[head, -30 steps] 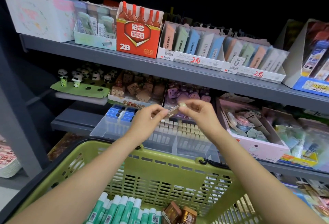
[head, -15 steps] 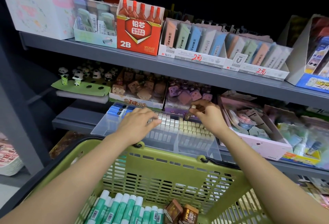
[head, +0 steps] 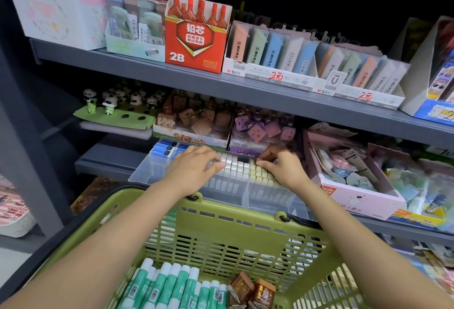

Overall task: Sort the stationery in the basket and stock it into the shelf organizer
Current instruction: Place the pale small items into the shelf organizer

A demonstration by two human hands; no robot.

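The clear organizer (head: 157, 173) sits on the lower shelf (head: 103, 161) beyond the basket (head: 221, 215). Right hand (head: 280, 166), nearer the cream row, has fingers (head: 260, 160) curled at the small boxes (head: 235, 165), which stand upright; grip uncertain. Left hand (head: 194, 163) rests flat on them. Earlier both hands held one box raised above the organizer

Grey shelf (head: 108, 161) under clear organizer (head: 147, 173), pink box (head: 363, 198).

glue sticks (head: 172, 286) cut off below, right hand (head: 282, 167) fingertips blurred
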